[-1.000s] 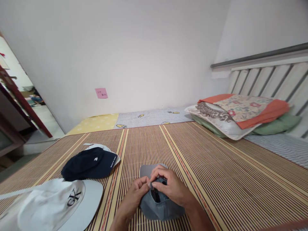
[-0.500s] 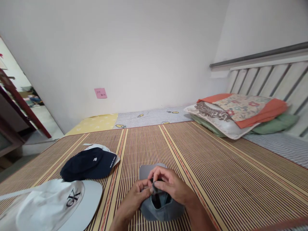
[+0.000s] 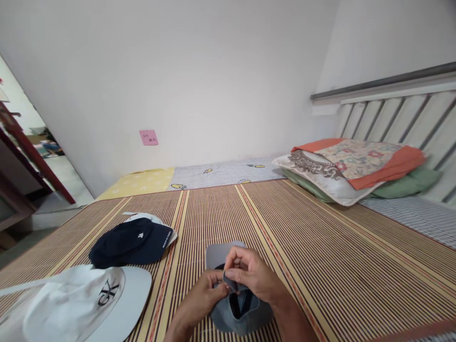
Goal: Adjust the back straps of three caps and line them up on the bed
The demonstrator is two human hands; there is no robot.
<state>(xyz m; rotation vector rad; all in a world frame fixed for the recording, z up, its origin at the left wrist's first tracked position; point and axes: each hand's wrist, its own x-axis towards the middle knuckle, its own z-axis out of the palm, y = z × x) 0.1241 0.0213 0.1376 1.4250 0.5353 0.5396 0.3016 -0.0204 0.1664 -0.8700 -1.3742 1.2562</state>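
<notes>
A grey-blue cap (image 3: 242,318) lies on the striped mat at the bottom centre, its lighter grey brim (image 3: 219,255) pointing away from me and its back opening towards me. My left hand (image 3: 210,290) pinches the cap's strap at the left of the opening. From the right, my right hand (image 3: 249,273) holds the same strap between thumb and fingers, above the cap. The fingers hide part of the strap and its fastening.
To the left lie a navy cap (image 3: 124,244) over a white one, and nearer, a white cap (image 3: 74,304) with black letters. Pillows (image 3: 363,161) are stacked at the back right by a railing (image 3: 388,114). The wall bears a pink note (image 3: 148,137).
Both hands have shifted slightly, and the fingers have drawn apart a little around the strap. More of the strap and of the cap's dark inside shows.
</notes>
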